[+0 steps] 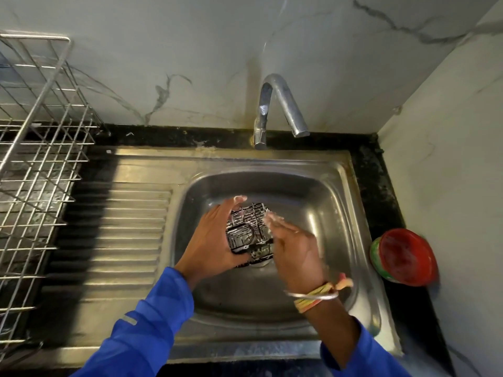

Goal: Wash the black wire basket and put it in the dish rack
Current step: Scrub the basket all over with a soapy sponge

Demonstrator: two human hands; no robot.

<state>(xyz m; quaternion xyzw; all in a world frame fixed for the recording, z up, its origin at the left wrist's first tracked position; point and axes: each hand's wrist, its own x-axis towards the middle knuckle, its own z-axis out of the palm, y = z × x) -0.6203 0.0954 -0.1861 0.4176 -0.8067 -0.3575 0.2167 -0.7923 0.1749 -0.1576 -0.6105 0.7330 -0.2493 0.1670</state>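
A marble-patterned wall (pixel 190 50) is seen behind a black worktop (pixel 381 191), and a steel sink (pixel 272 159) is set into this worktop. The ribbed drainboard (pixel 117 227) of the sink lies on the left and the basin on the right. A wire dish rack (pixel 35 170) stands at the left of the drainboard; nothing can be made out in the part of it that is shown. A curved tap (pixel 280 104) is mounted behind the basin, with its spout turned to the right. A red round container (pixel 405 257) is placed on the worktop, just beside the right rim of the sink.

Both arms, in blue sleeves, are stretched over the basin. The left hand (pixel 212 240) is held palm inward, and its grip is closed around the left side of the black wire basket (pixel 246 227), with the fingers curled over the far edge. The right hand (pixel 296 251) is kept with straight fingers that touch the right side of the basket; nothing is held in it, and foam is seen at the fingertips. This hand is somewhat blurred.

The basket is held between the two hands inside the basin, above the drain. Its long axis runs from the near side to the far side of the basin, leaning a little to the right. Foam is seen on its wires. Which way its opening faces cannot be told. A metal bangle (pixel 313 295) and coloured threads are worn on the right wrist.
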